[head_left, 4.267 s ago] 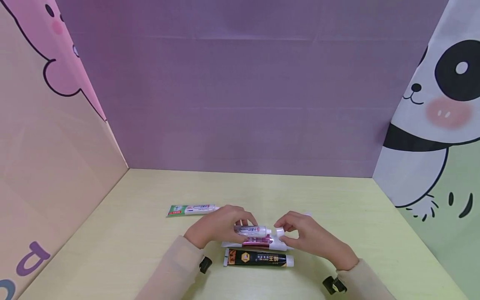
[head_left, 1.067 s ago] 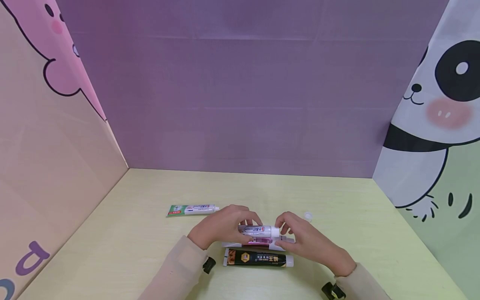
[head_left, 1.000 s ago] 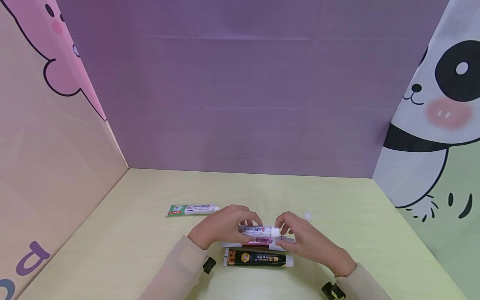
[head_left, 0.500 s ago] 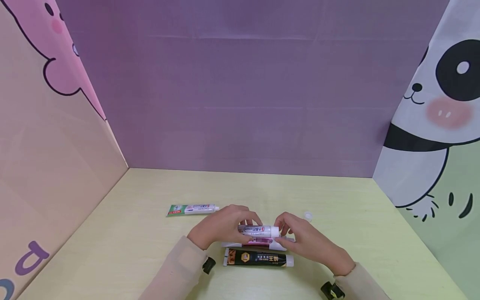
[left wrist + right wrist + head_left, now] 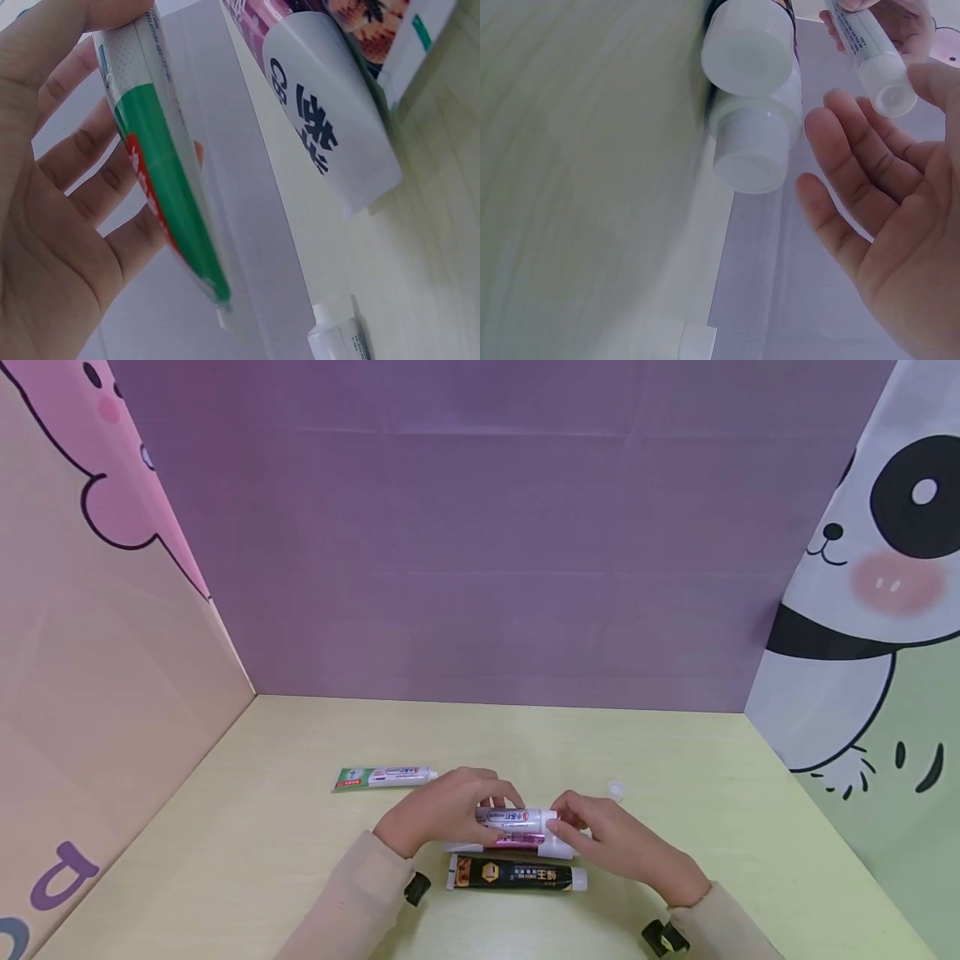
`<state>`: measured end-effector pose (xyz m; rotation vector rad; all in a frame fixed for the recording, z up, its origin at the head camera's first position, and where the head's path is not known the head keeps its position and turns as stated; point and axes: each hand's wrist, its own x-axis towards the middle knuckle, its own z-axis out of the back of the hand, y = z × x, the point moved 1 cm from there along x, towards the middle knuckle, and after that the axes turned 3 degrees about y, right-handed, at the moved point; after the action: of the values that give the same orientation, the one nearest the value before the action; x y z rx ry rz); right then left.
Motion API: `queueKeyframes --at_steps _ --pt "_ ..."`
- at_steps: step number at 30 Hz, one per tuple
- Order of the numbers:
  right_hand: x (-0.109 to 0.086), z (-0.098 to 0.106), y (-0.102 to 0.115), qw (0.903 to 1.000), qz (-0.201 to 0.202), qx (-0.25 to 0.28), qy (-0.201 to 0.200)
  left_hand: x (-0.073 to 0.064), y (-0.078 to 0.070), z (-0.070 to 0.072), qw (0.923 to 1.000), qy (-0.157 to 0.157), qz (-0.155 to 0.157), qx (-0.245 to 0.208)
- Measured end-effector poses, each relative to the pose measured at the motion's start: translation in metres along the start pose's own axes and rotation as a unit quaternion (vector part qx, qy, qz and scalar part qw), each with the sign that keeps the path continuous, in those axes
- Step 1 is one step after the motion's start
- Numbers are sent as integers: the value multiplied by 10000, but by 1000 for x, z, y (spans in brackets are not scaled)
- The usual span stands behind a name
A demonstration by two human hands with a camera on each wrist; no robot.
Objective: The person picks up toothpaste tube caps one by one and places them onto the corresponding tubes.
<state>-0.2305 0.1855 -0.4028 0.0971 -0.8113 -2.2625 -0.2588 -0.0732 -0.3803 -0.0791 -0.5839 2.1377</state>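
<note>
My left hand (image 5: 450, 810) holds a toothpaste tube (image 5: 517, 819) with a white and green body, thumb in front and fingers behind. Its green lower part fills the middle of the left wrist view. At the tube's right end, the thumb and index finger of my right hand (image 5: 622, 839) pinch the white cap (image 5: 891, 91), which sits on the tube; the other fingers are spread loosely below. Just under the held tube lies a magenta and white toothpaste tube (image 5: 555, 847), partly covered by it in the head view. Nearer the person is a black toothpaste tube (image 5: 517, 874) with a white cap.
A green and white toothpaste tube (image 5: 382, 777) with a bare narrow nozzle lies at the left on the pale table (image 5: 300, 877). A loose white cap (image 5: 616, 790) rests behind my right hand. A purple wall (image 5: 480, 568) and printed side panels enclose the table.
Earlier the right hand held the cap apart from the tube's bare nozzle; now the cap is on it. Over the last half second, the right fingers have shifted around the cap. The left hand barely moves.
</note>
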Motion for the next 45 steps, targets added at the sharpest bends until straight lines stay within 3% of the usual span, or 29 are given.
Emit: queueKeyframes --at_steps 9,20,28,33,40,45 --pt "4 -2 -3 9990 -161 -406 -21 0 0 1 10000 -43 18 -6" --pt "5 -2 0 9983 -530 -223 -12 -1 0 1 9999 -78 -46 71" --pt "4 -3 -3 9979 -579 -304 -14 -2 0 0 10000 -60 -11 42" --pt "2 -1 -3 9974 -526 -487 -89 -2 0 1 10000 -75 44 44" --pt "1 -1 0 9993 -310 97 -171 -2 0 2 10000 -53 51 22" --pt "2 -1 2 9993 -65 214 -310 -2 1 2 10000 -56 33 -15"
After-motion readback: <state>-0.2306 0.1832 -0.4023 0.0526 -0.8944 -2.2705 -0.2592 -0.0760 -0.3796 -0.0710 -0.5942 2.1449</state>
